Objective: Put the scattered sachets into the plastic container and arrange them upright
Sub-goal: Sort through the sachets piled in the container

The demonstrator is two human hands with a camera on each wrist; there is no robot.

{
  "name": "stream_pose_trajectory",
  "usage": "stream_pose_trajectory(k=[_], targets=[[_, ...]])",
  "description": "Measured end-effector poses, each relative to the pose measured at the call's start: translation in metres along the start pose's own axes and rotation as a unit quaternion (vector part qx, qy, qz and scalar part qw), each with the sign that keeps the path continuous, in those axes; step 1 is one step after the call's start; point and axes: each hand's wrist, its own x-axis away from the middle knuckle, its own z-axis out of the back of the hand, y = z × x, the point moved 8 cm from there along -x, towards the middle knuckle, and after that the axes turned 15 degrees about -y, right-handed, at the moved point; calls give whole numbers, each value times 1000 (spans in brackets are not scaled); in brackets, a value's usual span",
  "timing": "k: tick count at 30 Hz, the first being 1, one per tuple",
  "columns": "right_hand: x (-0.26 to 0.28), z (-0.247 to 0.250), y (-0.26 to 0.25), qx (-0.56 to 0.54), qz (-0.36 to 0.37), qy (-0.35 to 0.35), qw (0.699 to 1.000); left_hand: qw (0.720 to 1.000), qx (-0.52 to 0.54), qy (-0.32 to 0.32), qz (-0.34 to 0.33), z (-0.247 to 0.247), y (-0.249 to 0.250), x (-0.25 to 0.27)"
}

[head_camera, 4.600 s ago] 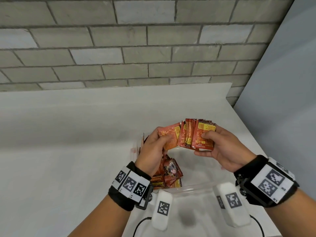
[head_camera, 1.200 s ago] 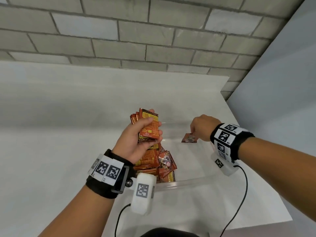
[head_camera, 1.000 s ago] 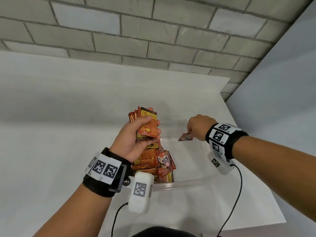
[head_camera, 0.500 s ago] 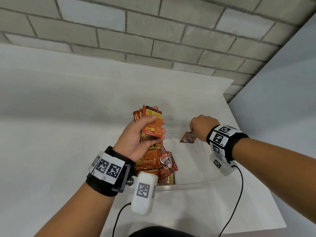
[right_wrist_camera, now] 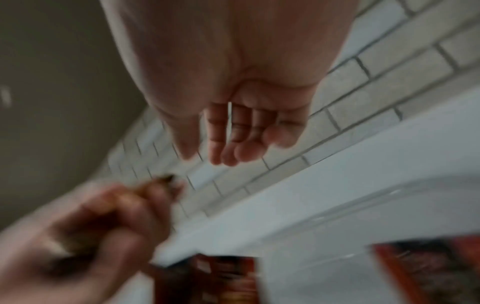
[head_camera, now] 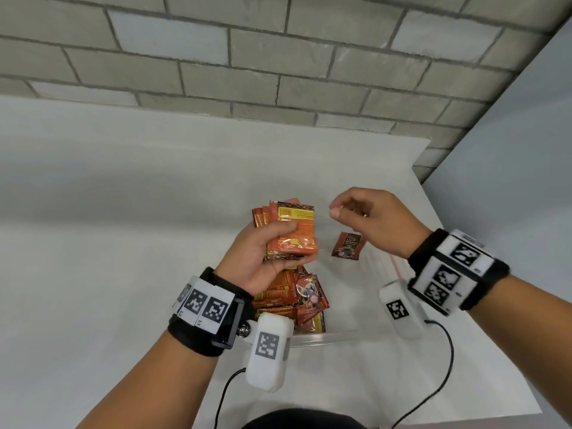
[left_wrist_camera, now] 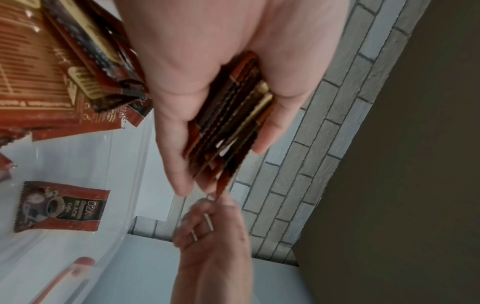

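Your left hand (head_camera: 263,255) clamps a stack of sachets (head_camera: 289,230), thumb across the front, fingers curled behind. Your right hand (head_camera: 368,221) holds nothing, fingers loosely bent with small gaps. Just below its fingertips one sachet (head_camera: 346,246) lies alone in the plastic container (head_camera: 325,337); more sachets (head_camera: 291,300) are piled under your left palm. Open container floor lies between them.

Two bare hands raised side by side, each wrist banded with marker tags.
A stack of sachets (head_camera: 286,230) is gripped upright by the left hand (head_camera: 263,258); the right hand (head_camera: 368,221) is held just beside it, fingers loosely curled, nothing held.
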Motion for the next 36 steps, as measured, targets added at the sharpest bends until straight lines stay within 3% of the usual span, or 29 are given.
stream_pose_trajectory(k=[2,8,11,13,15,21,27,33,36], targets=[[14,-4,-17,-94,44,-3,995,999,-33,-15,12,-5,-2,1],[25,-22,-13,-170,65,-38,983,993,-105,-23,40,-12,-16,2],[32,-10,-9,-188,83,36,978,993,-105,-8,44,-12,-20,2],[41,5,-12,-153,116,115,975,996,-82,7,39,-11,-20,2],[49,9,-22,-81,147,145,975,998,-57,14,26,-11,-20,2],[50,-25,-22,7,130,-3,991,998,-56,5,-16,-13,-14,1],[44,-6,-18,11,90,61,994,996,-92,15,1,-15,-17,3],[29,-10,-11,-50,34,-70,996,991,-134,8,3,-21,-16,3],[24,1,11,14,-13,-82,996,990,-139,30,-20,-13,5,8]])
